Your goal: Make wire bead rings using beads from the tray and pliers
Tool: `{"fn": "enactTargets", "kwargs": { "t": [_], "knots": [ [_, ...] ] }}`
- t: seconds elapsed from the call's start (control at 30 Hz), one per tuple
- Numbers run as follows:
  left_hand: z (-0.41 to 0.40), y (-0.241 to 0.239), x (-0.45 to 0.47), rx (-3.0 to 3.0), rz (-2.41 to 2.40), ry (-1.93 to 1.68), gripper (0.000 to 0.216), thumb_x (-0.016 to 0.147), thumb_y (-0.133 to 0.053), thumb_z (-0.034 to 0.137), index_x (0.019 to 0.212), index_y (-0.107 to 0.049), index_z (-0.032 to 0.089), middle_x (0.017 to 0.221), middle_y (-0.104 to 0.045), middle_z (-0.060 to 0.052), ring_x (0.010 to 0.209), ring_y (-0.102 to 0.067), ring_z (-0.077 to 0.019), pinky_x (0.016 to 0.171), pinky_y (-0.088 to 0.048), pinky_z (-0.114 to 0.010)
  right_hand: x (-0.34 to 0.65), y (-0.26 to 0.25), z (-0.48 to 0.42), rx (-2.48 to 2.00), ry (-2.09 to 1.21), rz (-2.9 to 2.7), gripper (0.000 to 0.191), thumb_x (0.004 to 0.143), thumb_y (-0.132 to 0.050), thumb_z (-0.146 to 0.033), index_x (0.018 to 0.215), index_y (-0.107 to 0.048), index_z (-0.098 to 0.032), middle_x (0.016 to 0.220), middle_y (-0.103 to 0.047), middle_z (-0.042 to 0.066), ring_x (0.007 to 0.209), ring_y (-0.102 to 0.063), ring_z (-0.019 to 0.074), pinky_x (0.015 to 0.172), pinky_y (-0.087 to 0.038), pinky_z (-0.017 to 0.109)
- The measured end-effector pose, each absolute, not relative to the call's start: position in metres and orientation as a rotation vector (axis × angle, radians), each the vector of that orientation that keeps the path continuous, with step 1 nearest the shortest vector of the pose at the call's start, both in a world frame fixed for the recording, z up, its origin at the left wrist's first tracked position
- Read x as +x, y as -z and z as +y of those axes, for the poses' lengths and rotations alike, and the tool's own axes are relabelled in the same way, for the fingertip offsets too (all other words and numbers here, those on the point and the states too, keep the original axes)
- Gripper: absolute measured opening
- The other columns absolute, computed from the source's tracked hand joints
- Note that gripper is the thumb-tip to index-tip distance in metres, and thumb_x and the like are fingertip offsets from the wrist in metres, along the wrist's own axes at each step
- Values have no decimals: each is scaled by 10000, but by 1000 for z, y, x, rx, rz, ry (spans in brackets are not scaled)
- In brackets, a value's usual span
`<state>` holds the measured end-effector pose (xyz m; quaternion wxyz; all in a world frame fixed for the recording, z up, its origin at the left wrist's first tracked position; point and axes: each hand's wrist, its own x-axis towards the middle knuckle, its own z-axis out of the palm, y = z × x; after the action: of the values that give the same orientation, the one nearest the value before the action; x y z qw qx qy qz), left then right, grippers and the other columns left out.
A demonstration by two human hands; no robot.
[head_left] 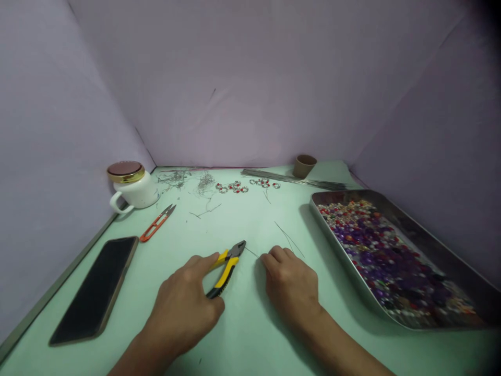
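- The bead tray (434, 243) is placed at 3 o'clock of the hands, and the phone (97, 287) at 9 o'clock.
- The pliers (228, 265), pointing to 1 o'clock, are gripped by the left hand (183, 308).
- The right hand (291, 284) is curled. It cannot be told if the thin wire (251, 254) is pinched.

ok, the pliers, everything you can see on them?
The pliers are combination type: dark grey metal head, yellow-and-black handle sleeves that look like rubber or plastic. Jaws look closed, pointing up and right at a thin wire. They lie low on the green table, handles gripped in the left hand.
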<state>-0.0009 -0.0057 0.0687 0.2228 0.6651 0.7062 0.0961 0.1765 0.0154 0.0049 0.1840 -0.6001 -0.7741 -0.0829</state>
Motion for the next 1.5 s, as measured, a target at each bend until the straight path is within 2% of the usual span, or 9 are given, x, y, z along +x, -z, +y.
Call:
{"fn": "enactTargets", "kwargs": {
  "t": [0.2, 0.37, 0.47, 0.63, 0.8, 0.97, 1.07, 1.17, 1.5],
  "knots": [
    [-5, -71, -3, 1868, 1914, -513, 579, 590, -482, 171, 1163, -515, 244, 1130, -568, -13, 986, -541, -216, 817, -452, -313, 177, -5, 15, -1674, 218, -2199, 226, 601, -475, 42, 588, -552, -170, 626, -541, 7, 595, -410, 118, 486, -140, 290],
    [-7, -65, 0, 1835, 1964, -338, 586, 562, -473, 140, 1128, -546, 271, 1089, -598, -5, 935, -570, -225, 789, -464, -339, 177, -5, 15, -1693, 221, -2202, 212, 618, -486, 27, 596, -557, -172, 628, -547, 6, 598, -425, 118, 484, -144, 288],
    [-3, -63, -4, 1758, 1925, -388, 575, 577, -491, 160, 1143, -534, 250, 1095, -599, -10, 938, -569, -215, 762, -474, -309, 179, -6, 16, -1720, 144, -2172, 202, 648, -485, 0, 611, -576, -177, 638, -558, 4, 607, -452, 115, 479, -165, 274],
    [4, -60, -14, 1722, 2095, -594, 552, 631, -484, 194, 1182, -487, 221, 1102, -581, -24, 817, -588, -185, 685, -477, -288, 179, -15, 16, -1625, -370, -1817, 129, 747, -490, -161, 736, -611, -206, 698, -587, -19, 587, -503, 93, 509, -308, 206],
    [4, -51, -21, 1683, 2263, -687, 518, 661, -488, 217, 1178, -481, 232, 1077, -586, -37, 753, -581, -183, 678, -471, -322, 170, -21, 10, -1449, -731, -1626, 139, 752, -480, -229, 693, -599, -186, 637, -585, -2, 534, -511, 109, 504, -386, 209],
    [-7, -59, -26, 1836, 2114, -652, 594, 658, -529, 259, 1238, -413, 196, 1112, -570, -66, 869, -582, -205, 727, -473, -304, 171, -17, 5, -1542, -394, -1772, 143, 740, -477, -210, 703, -614, -193, 658, -587, -14, 542, -510, 93, 518, -341, 203],
    [-17, -67, -23, 2135, 2130, -457, 555, 683, -499, 246, 1231, -414, 251, 1130, -562, -42, 767, -606, -193, 585, -469, -276, 178, -11, 6, -1653, -148, -1880, 157, 736, -473, -185, 703, -625, -201, 673, -585, -19, 565, -512, 84, 488, -268, 203],
    [-26, -66, -17, 2415, 2211, -303, 513, 687, -480, 178, 1181, -467, 316, 1160, -555, -20, 805, -613, -214, 485, -433, -251, 183, -7, 7, -1714, -30, -1967, 160, 744, -472, -179, 693, -622, -199, 668, -575, -17, 586, -500, 83, 478, -217, 217],
    [-23, -41, -6, 2763, 2066, -388, 493, 672, -449, 100, 1134, -530, 252, 1123, -596, -21, 842, -600, -184, 658, -468, -265, 182, 2, 12, -1622, 170, -2103, 176, 732, -484, -104, 574, -535, -164, 587, -514, -8, 536, -379, 92, 480, -124, 283]
  ]
}}
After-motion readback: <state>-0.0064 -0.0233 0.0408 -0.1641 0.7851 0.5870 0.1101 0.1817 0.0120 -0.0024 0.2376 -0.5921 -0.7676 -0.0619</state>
